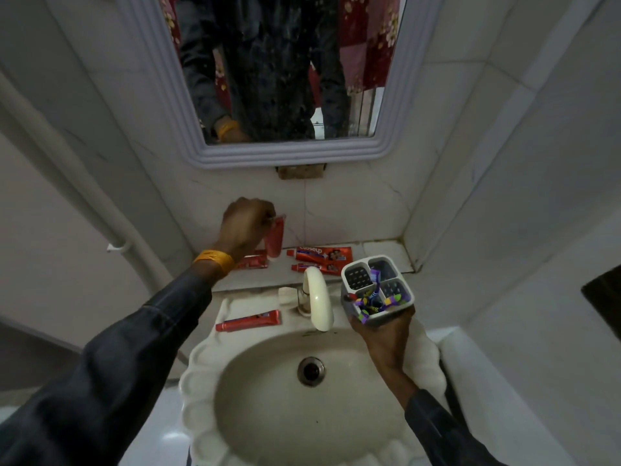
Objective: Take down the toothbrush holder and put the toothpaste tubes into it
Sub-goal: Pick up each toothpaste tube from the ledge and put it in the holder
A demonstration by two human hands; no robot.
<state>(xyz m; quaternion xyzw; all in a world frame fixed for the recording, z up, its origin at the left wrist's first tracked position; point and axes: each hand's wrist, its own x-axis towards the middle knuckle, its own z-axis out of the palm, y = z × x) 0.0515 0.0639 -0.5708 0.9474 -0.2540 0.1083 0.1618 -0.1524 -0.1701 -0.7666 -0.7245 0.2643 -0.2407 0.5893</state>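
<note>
- Head view: left hand [247, 227] was raised over the back ledge [383, 250] near its left end, fingers clamped on the crimped end of a red toothpaste tube [275, 238]. Tube hung upright, cap down, just above the ledge.
- Yellow band [215, 261] sat on the left wrist; dark sleeve covered the forearm.
- Right hand [379, 334] gripped the toothbrush holder [376, 290] from below, held upright over the right rim of the sink [201, 361], just right of the tap [319, 297].
- Holder was white w/ four compartments. Nearest one held purple/green/yellow items; exact type couldn't be told. Other three showed perforated floors.
- Two red tubes [319, 253] lay flat on the ledge centre, behind the tap, one nearer the wall, one nearer the front edge [317, 266].
- Another red tube [252, 262] lay on the ledge's left part, partly hidden by the left wrist.
- Fifth tube [248, 321] lay on the sink's back-left rim, left of the tap.
- Mirror [285, 153] hung on the wall above the ledge.
</note>
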